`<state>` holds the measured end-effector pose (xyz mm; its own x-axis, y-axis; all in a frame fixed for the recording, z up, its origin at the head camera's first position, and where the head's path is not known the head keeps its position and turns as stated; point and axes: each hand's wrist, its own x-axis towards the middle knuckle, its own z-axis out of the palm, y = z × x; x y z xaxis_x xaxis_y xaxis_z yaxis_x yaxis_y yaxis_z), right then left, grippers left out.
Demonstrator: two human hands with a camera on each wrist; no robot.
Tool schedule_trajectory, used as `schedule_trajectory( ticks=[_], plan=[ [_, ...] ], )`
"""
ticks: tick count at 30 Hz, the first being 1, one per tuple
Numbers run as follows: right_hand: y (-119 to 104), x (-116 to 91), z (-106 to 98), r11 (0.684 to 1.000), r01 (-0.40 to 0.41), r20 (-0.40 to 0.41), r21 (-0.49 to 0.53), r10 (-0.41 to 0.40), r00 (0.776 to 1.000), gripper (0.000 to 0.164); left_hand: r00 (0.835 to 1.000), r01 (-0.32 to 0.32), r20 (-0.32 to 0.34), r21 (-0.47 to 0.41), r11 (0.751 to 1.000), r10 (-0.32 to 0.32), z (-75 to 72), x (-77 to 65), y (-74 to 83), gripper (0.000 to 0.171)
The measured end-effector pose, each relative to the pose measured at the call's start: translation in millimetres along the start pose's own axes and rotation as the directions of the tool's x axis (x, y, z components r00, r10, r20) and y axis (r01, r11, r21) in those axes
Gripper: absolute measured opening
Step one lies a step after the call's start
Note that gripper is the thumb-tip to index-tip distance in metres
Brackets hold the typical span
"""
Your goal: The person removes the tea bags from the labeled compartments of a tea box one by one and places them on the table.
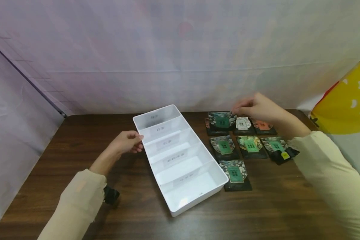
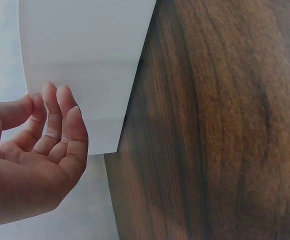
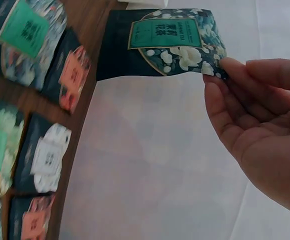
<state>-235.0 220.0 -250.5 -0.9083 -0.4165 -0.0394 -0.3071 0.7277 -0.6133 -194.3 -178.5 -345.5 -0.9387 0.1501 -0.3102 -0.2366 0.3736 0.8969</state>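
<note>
A white divided tray with labelled compartments lies slanted on the table. My left hand pinches its left rim between thumb and index finger, the other fingers loosely bent along the outer wall. At the back right, my right hand pinches one end of a dark tea packet with a green label and white flowers. In the head view this packet overlaps an orange-labelled one. Close to it lie a white-label packet and another orange-label packet.
In front of them sit more packets: a green-label one, a yellow-green one and another green one. One more packet lies against the tray's right side. A pale curtain hangs behind the wooden table.
</note>
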Motion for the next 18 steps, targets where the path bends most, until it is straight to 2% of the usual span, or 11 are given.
schedule_trajectory(
  ticks=[5,13,18],
  plan=[
    [16,-17,-6,0.999,-0.045,0.027,-0.021,0.046,0.999,0.023,1.000,-0.007,0.002,-0.004,1.000,0.007,-0.6,0.3,-0.8,0.016],
    [45,-42,-11,0.994,-0.029,0.058,-0.106,0.035,0.998,0.024,1.000,-0.005,-0.002,0.004,1.000,0.005,-1.1,0.0,-1.0,0.016],
    [61,-59,-12,0.993,-0.033,0.060,-0.112,0.040,0.997,0.024,1.000,-0.001,-0.002,0.005,1.000,0.001,-0.7,-0.8,-0.3,0.016]
  ],
)
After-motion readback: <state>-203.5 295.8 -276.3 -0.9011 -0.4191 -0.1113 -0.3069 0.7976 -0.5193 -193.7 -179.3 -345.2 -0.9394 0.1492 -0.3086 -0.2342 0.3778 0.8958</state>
